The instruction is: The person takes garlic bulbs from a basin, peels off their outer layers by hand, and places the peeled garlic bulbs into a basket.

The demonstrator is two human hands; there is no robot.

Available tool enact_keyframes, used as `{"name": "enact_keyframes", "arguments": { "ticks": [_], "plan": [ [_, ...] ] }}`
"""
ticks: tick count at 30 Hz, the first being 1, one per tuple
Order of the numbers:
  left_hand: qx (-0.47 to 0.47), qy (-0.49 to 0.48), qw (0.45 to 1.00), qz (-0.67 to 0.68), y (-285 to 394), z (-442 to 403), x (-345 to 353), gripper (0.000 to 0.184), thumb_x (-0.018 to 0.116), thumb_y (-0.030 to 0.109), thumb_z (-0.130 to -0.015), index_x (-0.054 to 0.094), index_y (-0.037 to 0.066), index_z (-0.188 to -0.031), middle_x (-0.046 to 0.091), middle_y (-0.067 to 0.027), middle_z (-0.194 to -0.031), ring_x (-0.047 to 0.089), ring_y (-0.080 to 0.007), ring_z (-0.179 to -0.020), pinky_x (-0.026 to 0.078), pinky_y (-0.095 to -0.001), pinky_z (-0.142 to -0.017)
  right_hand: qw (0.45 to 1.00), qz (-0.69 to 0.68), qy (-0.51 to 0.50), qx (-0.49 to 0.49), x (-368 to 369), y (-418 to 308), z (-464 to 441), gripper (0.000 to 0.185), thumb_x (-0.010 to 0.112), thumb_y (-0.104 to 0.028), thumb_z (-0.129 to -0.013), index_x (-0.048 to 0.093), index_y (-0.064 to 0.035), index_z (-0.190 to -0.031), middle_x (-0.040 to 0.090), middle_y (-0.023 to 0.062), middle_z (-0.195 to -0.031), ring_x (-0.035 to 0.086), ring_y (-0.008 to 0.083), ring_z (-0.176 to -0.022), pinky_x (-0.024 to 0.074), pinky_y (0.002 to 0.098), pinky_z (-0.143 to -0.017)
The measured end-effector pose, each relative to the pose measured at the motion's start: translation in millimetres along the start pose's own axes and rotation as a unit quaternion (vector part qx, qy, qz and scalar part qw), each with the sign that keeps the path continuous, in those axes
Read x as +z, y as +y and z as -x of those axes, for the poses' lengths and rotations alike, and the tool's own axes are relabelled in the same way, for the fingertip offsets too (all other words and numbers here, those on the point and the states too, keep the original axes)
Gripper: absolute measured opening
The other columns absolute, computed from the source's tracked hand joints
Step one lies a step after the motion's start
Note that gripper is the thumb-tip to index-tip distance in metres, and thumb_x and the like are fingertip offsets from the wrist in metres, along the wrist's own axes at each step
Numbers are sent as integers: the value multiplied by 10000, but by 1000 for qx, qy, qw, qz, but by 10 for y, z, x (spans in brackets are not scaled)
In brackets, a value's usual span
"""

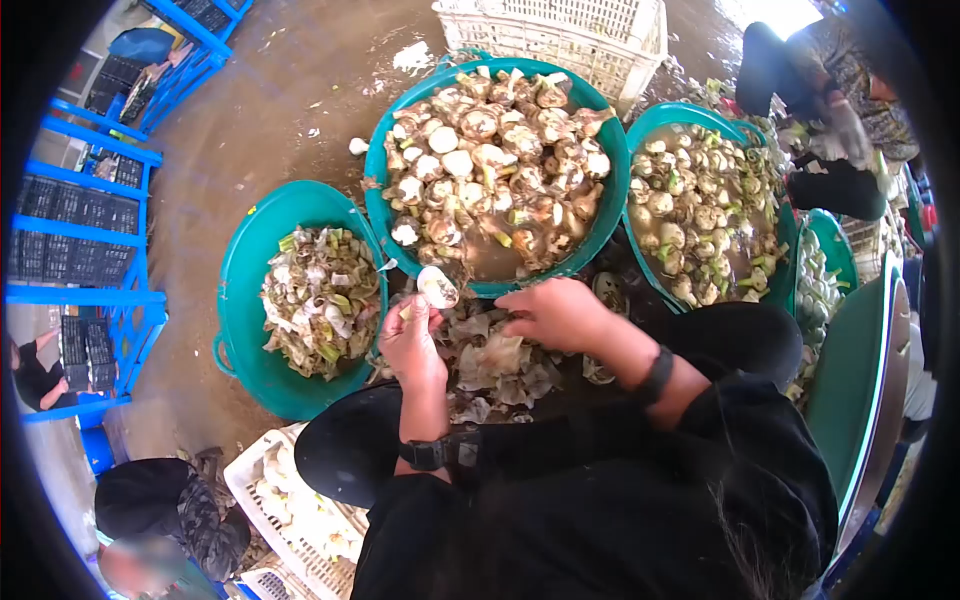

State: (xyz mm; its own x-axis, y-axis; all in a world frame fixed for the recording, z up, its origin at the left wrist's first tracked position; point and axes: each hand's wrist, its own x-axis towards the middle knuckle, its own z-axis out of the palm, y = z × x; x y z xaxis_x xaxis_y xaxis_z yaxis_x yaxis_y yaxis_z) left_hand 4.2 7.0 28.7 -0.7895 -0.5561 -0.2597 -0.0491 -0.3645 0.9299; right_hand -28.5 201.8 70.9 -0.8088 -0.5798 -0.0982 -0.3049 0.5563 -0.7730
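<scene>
"What does the left grip (411,343) have in the head view?"

"It is pinching a pale bulb (438,287). The bulb juts just beyond the fingertips, probably held low like that so most of it stays uncovered."

"And the right grip (562,314)?"

"Fingers curled, to the right of the left grip and apart from the bulb. I can't tell whether they pinch anything; their underside is hidden."

"Why do the tubs crowd in?"

"For short reaches, I'd judge. A large green tub (619,175) of muddy bulbs (480,125) stands straight beyond both grips. Left of the left grip is a peelings tub (240,290); beyond the right grip, off to its right, a smaller tub (690,112) of wet bulbs (710,212)."

"And under the grips?"

"Loose papery skins (492,362), below and between them, perhaps lying there because it's the nearest place for scraps to drop."
</scene>
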Motion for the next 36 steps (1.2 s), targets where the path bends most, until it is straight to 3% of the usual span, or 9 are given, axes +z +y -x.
{"name": "enact_keyframes", "arguments": {
  "ticks": [4, 7, 9, 11, 17, 24, 26, 29, 36],
  "plan": [
    [333, -28, 892, -305, 3, 66, 4, 201, 734, 46, -642, 624, -4, -804, 599, -88, -719, 571, -171, -624, 443, -276, -545, 967, -81, 236, -60, 144, -239, -265, 213, 620, -213, -709, 623, -42, -835, 583, 163, -666, 583, 320, -656, 476, 387, -617],
    [510, -56, 762, -396, 200, 143, 105, 207, 742, 46, -618, 622, 7, -782, 601, -103, -716, 567, -221, -601, 448, -307, -546, 984, -81, 156, 26, 129, -302, -350, 159, 613, -179, -695, 625, -22, -715, 578, 162, -613, 576, 324, -589, 478, 377, -575],
    [508, -45, 770, -384, 182, 162, 120, 203, 746, 51, -606, 620, 19, -762, 602, -111, -701, 557, -257, -586, 443, -326, -541, 974, -140, 175, 30, 141, -312, -360, 161, 596, -160, -687, 618, -6, -647, 575, 173, -602, 574, 322, -567, 477, 363, -553],
    [520, -37, 761, -387, 124, 161, 119, 201, 747, 58, -610, 620, 20, -762, 603, -100, -683, 558, -247, -578, 434, -324, -528, 975, -129, 177, 36, 193, -246, -365, 134, 615, -128, -709, 633, 3, -732, 581, 113, -573, 563, 159, -495, 440, 284, -498],
    [440, -6, 818, -370, 15, 164, 116, 184, 753, 58, -606, 617, 16, -722, 601, -108, -676, 550, -252, -561, 425, -324, -514, 901, -389, 119, 152, 226, -172, -357, 149, 591, -134, -672, 628, 8, -699, 574, 138, -576, 565, 189, -487, 453, 289, -519],
    [400, 8, 852, -338, 8, 218, 185, 155, 724, 78, -670, 613, 15, -758, 591, -82, -668, 555, -187, -555, 441, -280, -505, 955, -205, 175, 124, 209, -131, -378, 135, 579, -128, -662, 635, -10, -693, 583, 156, -613, 581, 197, -528, 464, 299, -554],
    [-33, 55, 996, 63, 68, 234, 224, 155, 676, 164, -748, 591, 42, -792, 592, -37, -694, 547, -111, -570, 457, -235, -520, 937, -198, 251, 141, 305, 155, -389, 135, 563, -126, -668, 632, -10, -671, 598, 137, -615, 580, 187, -539, 470, 297, -566],
    [-167, 89, 968, 163, 148, 92, 84, 246, 622, 293, -794, 551, 65, -849, 559, -1, -676, 504, -50, -540, 444, -197, -500, 858, -403, 276, 158, 117, 455, -345, 191, 553, -168, -754, 637, 0, -722, 599, 42, -601, 562, 113, -568, 469, 267, -537],
    [46, 16, 994, -97, 38, 167, 147, 163, 591, 178, -819, 524, 33, -788, 568, -44, -690, 521, -79, -559, 436, -207, -512, 924, -334, -15, 183, 27, -227, -378, 304, 611, -255, -794, 590, 34, -885, 599, 57, -730, 556, 72, -582, 457, 225, -471]
  ]
}}
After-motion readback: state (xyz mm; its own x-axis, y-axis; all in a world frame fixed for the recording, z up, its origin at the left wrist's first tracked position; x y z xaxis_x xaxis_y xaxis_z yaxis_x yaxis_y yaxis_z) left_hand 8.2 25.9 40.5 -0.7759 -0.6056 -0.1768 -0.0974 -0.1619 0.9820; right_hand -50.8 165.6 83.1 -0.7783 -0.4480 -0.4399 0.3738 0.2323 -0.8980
